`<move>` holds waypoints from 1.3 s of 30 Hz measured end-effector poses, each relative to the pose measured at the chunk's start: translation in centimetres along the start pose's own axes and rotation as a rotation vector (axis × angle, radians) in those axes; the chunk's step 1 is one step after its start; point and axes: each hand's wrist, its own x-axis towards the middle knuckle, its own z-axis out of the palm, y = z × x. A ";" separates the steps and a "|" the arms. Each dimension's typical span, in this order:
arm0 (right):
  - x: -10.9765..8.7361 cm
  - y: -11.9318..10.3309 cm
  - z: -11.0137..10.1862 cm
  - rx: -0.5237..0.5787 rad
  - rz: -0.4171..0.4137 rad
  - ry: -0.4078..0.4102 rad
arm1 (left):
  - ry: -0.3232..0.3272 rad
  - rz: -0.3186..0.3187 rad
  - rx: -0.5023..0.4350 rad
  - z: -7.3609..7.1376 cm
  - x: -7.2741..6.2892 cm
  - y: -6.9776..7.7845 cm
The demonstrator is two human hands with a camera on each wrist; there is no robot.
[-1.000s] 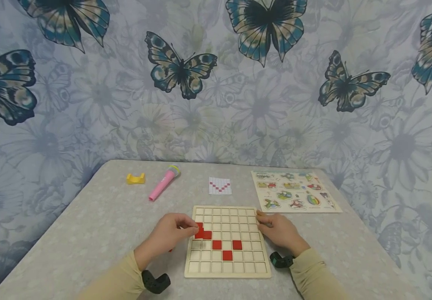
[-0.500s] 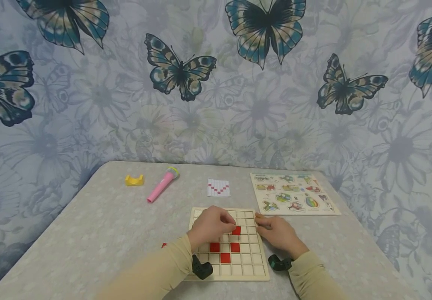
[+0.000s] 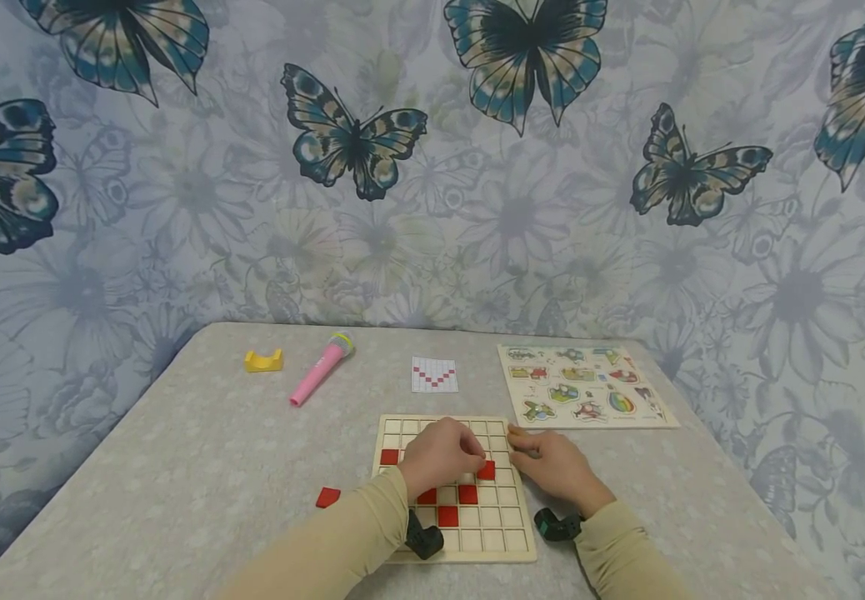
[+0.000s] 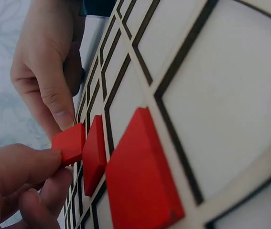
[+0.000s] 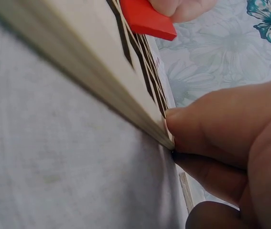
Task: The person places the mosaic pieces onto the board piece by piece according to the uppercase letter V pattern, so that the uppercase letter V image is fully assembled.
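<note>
My left hand [image 3: 443,457] reaches over a pale wooden grid board [image 3: 503,546] and pinches a red square tile [image 4: 69,143] between thumb and fingers. In the left wrist view, this tile is tilted close over the grid, beyond two red tiles [image 4: 140,176] lying in its squares. Other red tiles sit on the board, one in the left column [image 3: 389,457] and one near the middle bottom [image 3: 447,517]; my left hand and sleeve cover part of the grid. At the board's right edge, my right hand [image 3: 562,471] grips the rim with thumb and fingers.
One loose red tile [image 3: 328,497] lies left of the board. Behind stand a yellow holder [image 3: 263,361], a pink toy microphone [image 3: 320,371], a small card with a red V pattern [image 3: 435,376] and a picture puzzle board [image 3: 584,385]. A butterfly-patterned wall backs the table.
My left hand has carried a red tile from the board's left side across to its right side. A tile now lies in the left column. My right hand keeps its place.
</note>
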 end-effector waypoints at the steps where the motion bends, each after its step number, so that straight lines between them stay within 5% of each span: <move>1: 0.0 0.0 0.0 0.000 -0.001 0.000 | -0.006 0.004 0.005 0.0 0.0 0.0; 26: -0.1 0.0 0.0 -0.002 -0.007 0.004 | -0.035 0.041 0.127 -0.1 -0.8 0.3; 30: -0.1 -0.1 0.1 0.009 -0.011 -0.001 | -0.048 0.065 0.095 -1.7 -2.3 -0.2; 34: -0.2 -0.3 0.1 0.007 -0.016 -0.005 | -0.035 0.084 0.056 -4.9 -4.6 -1.5; 39: -0.2 -0.2 -0.1 0.002 -0.020 -0.003 | 0.023 0.025 -0.007 -9.2 -7.9 -4.3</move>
